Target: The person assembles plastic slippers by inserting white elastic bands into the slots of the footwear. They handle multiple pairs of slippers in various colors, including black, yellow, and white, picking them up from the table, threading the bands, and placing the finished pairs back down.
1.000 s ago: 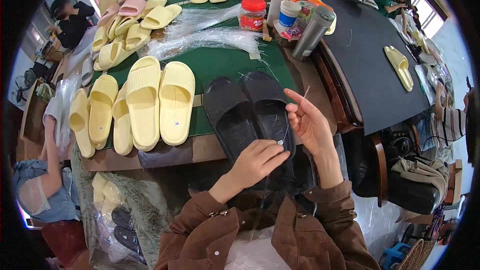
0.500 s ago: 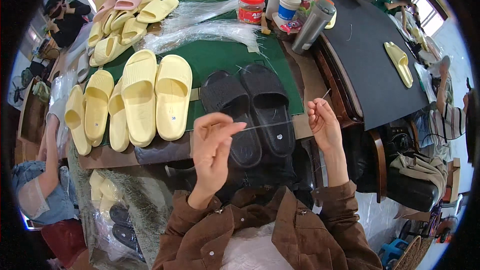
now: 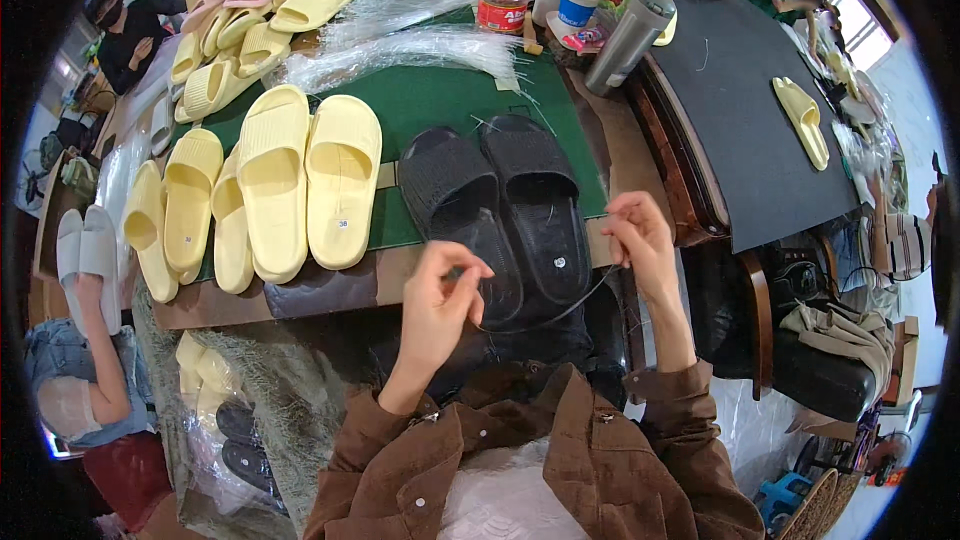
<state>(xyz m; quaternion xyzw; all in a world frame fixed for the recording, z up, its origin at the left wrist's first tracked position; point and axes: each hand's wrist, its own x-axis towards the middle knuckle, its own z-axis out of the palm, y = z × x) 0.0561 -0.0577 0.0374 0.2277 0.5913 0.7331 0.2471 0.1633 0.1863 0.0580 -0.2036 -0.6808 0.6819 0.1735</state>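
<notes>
My left hand [image 3: 437, 295] is closed in a pinch at the near end of the black slippers, its thumb against its fingers. Across from it my right hand [image 3: 643, 245] pinches too, just past the right slipper's edge. A thin plastic strand [image 3: 572, 316] sags in a curve between both hands. Under and beyond it, the left black slipper [image 3: 447, 175] and the right black slipper [image 3: 535, 175] lie side by side, toes away from me, heels over the table's near edge. A small round white sticker marks the right insole. My left hand partly covers the left slipper's heel.
Cream slippers [image 3: 275, 170] stand in a row to the left, with a mixed pile [image 3: 235, 30] behind. Bundles of clear strands [image 3: 400, 68] lie on the green mat [image 3: 415, 105]. A red-lidded jar [image 3: 503, 0], cup [image 3: 577, 2] and grey tumbler [image 3: 630, 40] stand farther back. Other people sit around.
The strand was stretched nearly straight between my hands; now it hangs slack and lower. My left hand has moved down and right. At far left, another person's hand now is at white slippers.
</notes>
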